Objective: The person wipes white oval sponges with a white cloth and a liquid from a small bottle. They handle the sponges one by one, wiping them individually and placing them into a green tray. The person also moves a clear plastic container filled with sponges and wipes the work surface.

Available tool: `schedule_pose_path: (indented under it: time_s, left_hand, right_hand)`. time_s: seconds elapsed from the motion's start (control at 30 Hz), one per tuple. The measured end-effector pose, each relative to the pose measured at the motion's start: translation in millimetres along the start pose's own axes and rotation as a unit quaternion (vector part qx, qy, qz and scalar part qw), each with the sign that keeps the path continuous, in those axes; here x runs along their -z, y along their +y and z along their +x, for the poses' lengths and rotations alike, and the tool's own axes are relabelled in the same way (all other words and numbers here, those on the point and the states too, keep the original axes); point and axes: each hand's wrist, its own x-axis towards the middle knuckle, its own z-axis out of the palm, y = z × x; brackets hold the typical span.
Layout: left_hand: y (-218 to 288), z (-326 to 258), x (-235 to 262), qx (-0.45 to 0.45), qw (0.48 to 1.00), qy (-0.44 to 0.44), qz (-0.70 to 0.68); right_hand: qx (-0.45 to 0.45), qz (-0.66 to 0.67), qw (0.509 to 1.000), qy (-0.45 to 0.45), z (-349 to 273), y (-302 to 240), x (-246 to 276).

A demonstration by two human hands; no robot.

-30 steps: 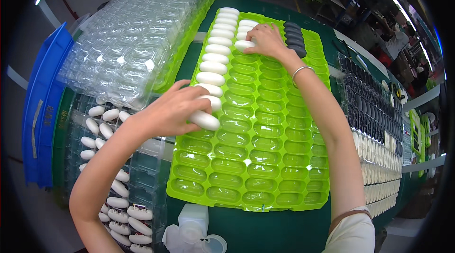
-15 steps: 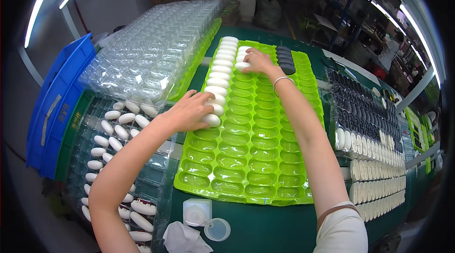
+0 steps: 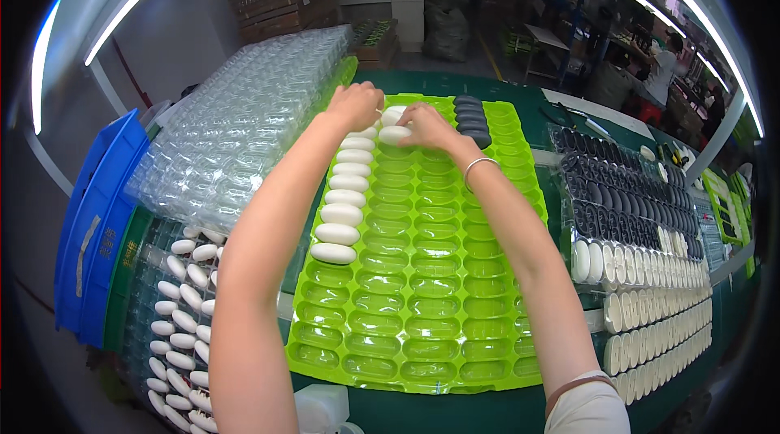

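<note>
Green table (image 3: pixel 455 414), bearing green tray (image 3: pixel 435 328). Right hand (image 3: pixel 426 127): fingers closed on right end of white oval piece (image 3: pixel 393 136), at tray's far-left part. Left hand (image 3: pixel 357 106): fingers curled by tray's far-left corner; grip indeterminable. Piece: probably light, stiff, slippery; best held by its ends.

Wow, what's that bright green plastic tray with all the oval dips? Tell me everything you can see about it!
The bright green plastic tray looks shiny, with columns of rounded oval dips. It lies flat on the dark green tabletop. Smooth white oval pieces sit in its left two columns, and dark grey oval pieces at the far end of another. Most nearer dips are empty. Both hands are at its far end, and the right forearm hides part of its right side.
</note>
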Motion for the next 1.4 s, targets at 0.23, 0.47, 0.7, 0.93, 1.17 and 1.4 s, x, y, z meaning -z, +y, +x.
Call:
schedule_pose_path:
  time_s: [0.23, 0.47, 0.7, 0.93, 1.17, 1.4]
  left_hand:
    - [-14.5, 54.8, -77.1, 0.027, 0.995, -0.081, 0.050]
    - [3.6, 83.8, -93.0, -0.073, 0.986, -0.149, -0.002]
    - [-6.1, 62.6, -85.9, -0.085, 0.996, -0.019, -0.018]
    - [4.4, -71.8, 49.7, -0.186, 0.970, -0.024, -0.153]
    - [15.7, -237.3, 131.2, -0.031, 0.979, -0.080, -0.185]
    - [36.7, -310.1, 112.3, -0.064, 0.959, -0.131, -0.245]
  right_hand:
    - [-0.018, 0.037, 0.999, -0.032, -30.0, 4.5, 53.4]
    - [0.015, 0.018, 0.998, -0.064, -88.5, -5.7, 85.2]
    - [0.051, 0.104, 0.987, -0.109, -127.9, -83.0, 88.0]
    - [0.061, 0.213, 0.961, -0.167, -145.8, -193.4, 55.2]
    - [0.047, 0.168, 0.972, -0.160, -133.8, -247.3, -5.6]
    - [-0.003, 0.089, 0.989, -0.118, -142.1, -243.0, -29.9]
